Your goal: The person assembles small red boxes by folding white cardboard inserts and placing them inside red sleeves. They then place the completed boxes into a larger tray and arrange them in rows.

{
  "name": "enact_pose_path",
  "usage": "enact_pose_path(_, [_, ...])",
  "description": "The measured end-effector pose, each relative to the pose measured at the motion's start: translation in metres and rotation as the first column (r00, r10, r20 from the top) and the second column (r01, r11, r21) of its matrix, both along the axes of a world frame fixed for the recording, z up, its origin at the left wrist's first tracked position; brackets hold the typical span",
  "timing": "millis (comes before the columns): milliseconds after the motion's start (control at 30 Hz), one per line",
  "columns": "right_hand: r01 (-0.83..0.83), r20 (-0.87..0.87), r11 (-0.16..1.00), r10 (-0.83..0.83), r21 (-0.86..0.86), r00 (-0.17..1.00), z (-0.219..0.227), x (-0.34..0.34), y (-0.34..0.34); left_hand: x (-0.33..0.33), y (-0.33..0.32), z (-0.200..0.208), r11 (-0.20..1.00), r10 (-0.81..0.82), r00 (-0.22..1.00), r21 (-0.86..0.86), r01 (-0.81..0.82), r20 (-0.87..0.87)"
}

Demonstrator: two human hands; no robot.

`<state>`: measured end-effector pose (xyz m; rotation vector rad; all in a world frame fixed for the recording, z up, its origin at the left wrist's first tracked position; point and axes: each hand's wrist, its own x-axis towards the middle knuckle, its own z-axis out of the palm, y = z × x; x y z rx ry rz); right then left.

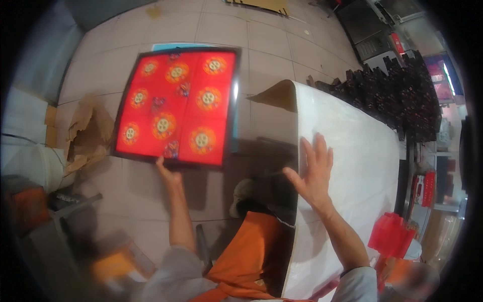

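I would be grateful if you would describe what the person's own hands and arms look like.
The right hand is ungloved, and so is what shows of the partly hidden left hand. Both forearms are bare, with no watch or bracelet visible. Grey sleeves end around the elbows; they look plain, with no cables or markings to be seen.

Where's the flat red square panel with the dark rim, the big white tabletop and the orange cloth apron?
Flat red square panel with dark rim [175, 105]: head view, middle of its red face.
Big white tabletop [354, 171]: head view, bare top.
Orange cloth apron [242, 250]: head view, its front.
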<state>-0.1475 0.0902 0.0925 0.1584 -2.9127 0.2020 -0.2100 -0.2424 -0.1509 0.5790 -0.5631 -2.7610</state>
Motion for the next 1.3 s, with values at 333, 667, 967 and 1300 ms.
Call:
enact_pose_path(333, [-0.043,0.016,0.999,0.044,-0.023,0.999,0.008,0.046,0.026,0.060,0.089,-0.125,0.772,-0.395,0.686,-0.184,0.608,0.610])
enact_pose_path(667, [-0.020,-0.086,0.999,0.018,-0.025,0.996,-0.026,0.020,0.007,0.245,0.042,-0.142,0.546,-0.493,0.307,0.014,0.838,0.814])
enact_pose_path(967, [-0.088,-0.172,0.995,0.094,0.040,0.981,-0.034,0.014,0.016,0.194,0.002,-0.089,-0.125,-0.198,0.583,-0.611,0.782,0.788])
enact_pose_path(1300, [-0.106,0.026,0.994,0.107,-0.006,0.994,-0.035,0.004,0.010,-0.067,-0.043,-0.162,-0.838,-0.014,0.942,-0.519,0.172,0.336])
